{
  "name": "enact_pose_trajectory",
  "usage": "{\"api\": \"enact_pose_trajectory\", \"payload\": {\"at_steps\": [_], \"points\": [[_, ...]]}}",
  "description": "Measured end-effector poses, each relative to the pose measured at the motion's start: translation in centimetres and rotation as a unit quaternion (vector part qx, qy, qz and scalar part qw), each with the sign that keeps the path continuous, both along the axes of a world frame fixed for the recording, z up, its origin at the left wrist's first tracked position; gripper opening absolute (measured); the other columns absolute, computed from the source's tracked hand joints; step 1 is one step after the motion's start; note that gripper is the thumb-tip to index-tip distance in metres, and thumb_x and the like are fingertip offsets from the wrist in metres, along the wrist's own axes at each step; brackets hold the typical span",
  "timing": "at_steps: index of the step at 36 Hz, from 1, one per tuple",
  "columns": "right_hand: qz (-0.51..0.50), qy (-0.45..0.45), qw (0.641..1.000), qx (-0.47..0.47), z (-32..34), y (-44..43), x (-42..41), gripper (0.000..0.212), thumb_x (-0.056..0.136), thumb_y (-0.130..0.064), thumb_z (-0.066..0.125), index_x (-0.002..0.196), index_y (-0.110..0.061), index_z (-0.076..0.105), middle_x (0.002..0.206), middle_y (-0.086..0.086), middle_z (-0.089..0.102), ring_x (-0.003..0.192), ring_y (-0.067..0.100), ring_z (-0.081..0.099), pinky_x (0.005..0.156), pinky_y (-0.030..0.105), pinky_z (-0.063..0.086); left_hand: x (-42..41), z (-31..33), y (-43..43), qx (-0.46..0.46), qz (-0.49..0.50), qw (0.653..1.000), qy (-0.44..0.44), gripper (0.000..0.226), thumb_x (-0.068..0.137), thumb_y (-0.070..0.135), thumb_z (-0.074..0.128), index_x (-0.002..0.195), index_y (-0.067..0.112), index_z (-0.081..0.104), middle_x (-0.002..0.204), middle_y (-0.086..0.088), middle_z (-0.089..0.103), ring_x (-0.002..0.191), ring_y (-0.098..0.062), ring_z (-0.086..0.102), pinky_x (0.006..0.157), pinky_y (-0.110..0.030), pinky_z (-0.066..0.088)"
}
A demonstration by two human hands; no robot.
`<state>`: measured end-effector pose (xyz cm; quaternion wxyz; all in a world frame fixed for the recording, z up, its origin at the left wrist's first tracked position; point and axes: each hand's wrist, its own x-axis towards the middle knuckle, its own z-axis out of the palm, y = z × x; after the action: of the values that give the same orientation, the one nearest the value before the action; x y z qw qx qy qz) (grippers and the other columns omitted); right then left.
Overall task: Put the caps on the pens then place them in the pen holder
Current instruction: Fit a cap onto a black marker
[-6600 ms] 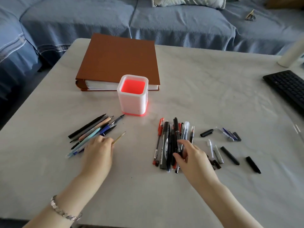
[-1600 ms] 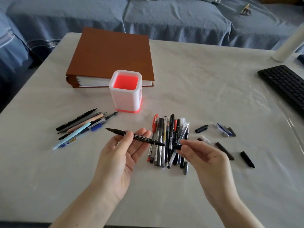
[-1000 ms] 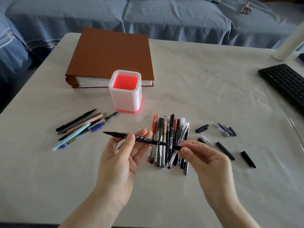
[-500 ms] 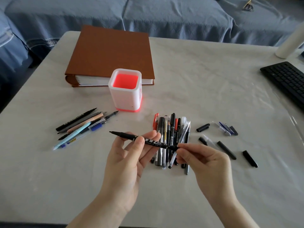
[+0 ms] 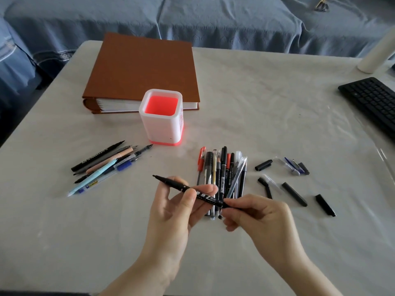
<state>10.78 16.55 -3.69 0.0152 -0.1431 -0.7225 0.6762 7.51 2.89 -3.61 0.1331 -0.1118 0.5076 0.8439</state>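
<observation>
**Cap Meets Marker**

Closing the gap seen a moment earlier, the right hand (image 5: pixel 263 221) now pinches a black cap (image 5: pixel 234 207) against the end of the black marker (image 5: pixel 205 196). The left hand (image 5: pixel 171 212) holds the marker between thumb and fingers, above the counter (image 5: pixel 256 103). Just behind both hands lies a bundle of pens (image 5: pixel 222 167), with loose caps (image 5: pixel 294 194) to its right. Farther back, the pen holder (image 5: pixel 160 127) stands upright.

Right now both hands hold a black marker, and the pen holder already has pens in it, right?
Not quite. In the head view the left hand and right hand hold the black marker, but the pen holder is empty.
</observation>
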Motion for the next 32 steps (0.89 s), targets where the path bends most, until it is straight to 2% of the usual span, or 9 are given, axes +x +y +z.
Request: {"api": "enact_pose_trajectory", "payload": {"at_steps": [3, 5, 9, 11, 13, 17, 21, 28, 32], "points": [[0.013, -0.048, 0.998, -0.034, 0.3, 0.5, -0.2, 0.025, 0.068, 0.011, 0.07, 0.065, -0.014, 0.072, 0.05, 0.006, 0.067, 0.043, 0.012, 0.06, 0.05, 0.015, 0.048, -0.5, 0.1, -0.1, -0.005, -0.022, 1.0, 0.003, 0.009, 0.08, 0.003, 0.05, 0.081, 0.01, 0.045, 0.076, -0.017, 0.072, 0.081, -0.028, 0.071, 0.067, -0.028, 0.057], [0.025, -0.055, 0.998, 0.008, 0.2, 1.2, -0.4, 0.025, 0.068, 0.006, 0.073, 0.065, -0.019, 0.073, 0.054, 0.004, 0.069, 0.047, 0.01, 0.061, 0.053, 0.015, 0.049, -0.8, 0.0, 0.0, -0.009, -0.017, 1.0, 0.002, 0.01, 0.079, 0.003, 0.052, 0.081, 0.01, 0.045, 0.077, -0.018, 0.072, 0.08, -0.03, 0.071, 0.067, -0.029, 0.057], [-0.031, -0.044, 0.964, 0.259, -1.9, 4.4, -0.3, 0.019, 0.07, -0.009, 0.076, 0.07, -0.027, 0.072, 0.064, -0.009, 0.07, 0.06, -0.001, 0.059, 0.061, 0.004, 0.043, -1.8, -0.4, 0.1, 0.0, 0.031, 0.999, -0.006, 0.017, 0.088, -0.002, 0.048, 0.078, 0.012, 0.045, 0.08, -0.016, 0.072, 0.083, -0.029, 0.07, 0.068, -0.029, 0.058], [-0.061, -0.059, 0.924, 0.374, -3.3, 6.4, -0.1, 0.01, 0.073, -0.012, 0.074, 0.079, -0.02, 0.073, 0.068, -0.009, 0.067, 0.064, 0.003, 0.056, 0.06, 0.006, 0.04, -2.1, -0.6, -0.2, -0.002, 0.044, 0.999, -0.008, 0.016, 0.089, -0.001, 0.047, 0.079, 0.011, 0.046, 0.083, -0.017, 0.071, 0.085, -0.029, 0.07, 0.068, -0.029, 0.058], [-0.073, -0.079, 0.901, 0.42, -4.5, 7.9, 0.2, 0.01, 0.077, -0.01, 0.07, 0.087, -0.012, 0.072, 0.074, -0.003, 0.064, 0.062, 0.004, 0.052, 0.059, 0.008, 0.037, -2.1, -0.9, -0.5, -0.013, 0.049, 0.999, -0.016, 0.014, 0.089, 0.0, 0.048, 0.08, 0.011, 0.047, 0.086, -0.018, 0.071, 0.086, -0.03, 0.07, 0.07, -0.029, 0.058], [-0.089, -0.096, 0.899, 0.418, -5.6, 8.4, 0.1, 0.017, 0.083, -0.014, 0.065, 0.098, -0.011, 0.069, 0.086, -0.003, 0.058, 0.064, 0.001, 0.049, 0.059, 0.009, 0.035, -1.7, -1.4, -0.7, -0.025, 0.054, 0.997, -0.041, 0.015, 0.09, 0.0, 0.047, 0.079, 0.009, 0.049, 0.09, -0.022, 0.069, 0.086, -0.031, 0.07, 0.072, -0.032, 0.058], [-0.104, -0.104, 0.89, 0.433, -5.6, 7.8, -1.1, 0.019, 0.084, -0.028, 0.063, 0.099, -0.017, 0.069, 0.101, -0.004, 0.056, 0.082, 0.017, 0.059, 0.068, 0.03, 0.046, -1.4, -1.4, -0.9, -0.026, 0.059, 0.997, -0.04, 0.015, 0.09, 0.0, 0.047, 0.079, 0.009, 0.05, 0.085, -0.019, 0.07, 0.084, -0.03, 0.07, 0.069, -0.03, 0.058], [-0.034, -0.141, 0.846, 0.513, -5.3, 6.1, -3.8, 0.022, 0.088, -0.03, 0.055, 0.099, -0.016, 0.068, 0.104, 0.001, 0.057, 0.103, 0.021, 0.051, 0.066, 0.029, 0.042, -1.4, -1.0, -1.0, -0.016, 0.061, 0.997, -0.038, 0.013, 0.09, 0.001, 0.047, 0.08, 0.008, 0.051, 0.082, -0.016, 0.071, 0.083, -0.029, 0.071, 0.065, -0.027, 0.057], [-0.035, -0.14, 0.849, 0.508, -5.4, 5.7, -4.0, 0.018, 0.087, -0.024, 0.053, 0.091, -0.015, 0.068, 0.097, 0.002, 0.058, 0.096, 0.023, 0.052, 0.065, 0.031, 0.045, -1.5, -0.7, -1.1, -0.01, 0.066, 0.997, -0.038, 0.014, 0.09, 0.001, 0.047, 0.08, 0.009, 0.051, 0.079, -0.014, 0.072, 0.083, -0.029, 0.071, 0.064, -0.026, 0.057]]}}
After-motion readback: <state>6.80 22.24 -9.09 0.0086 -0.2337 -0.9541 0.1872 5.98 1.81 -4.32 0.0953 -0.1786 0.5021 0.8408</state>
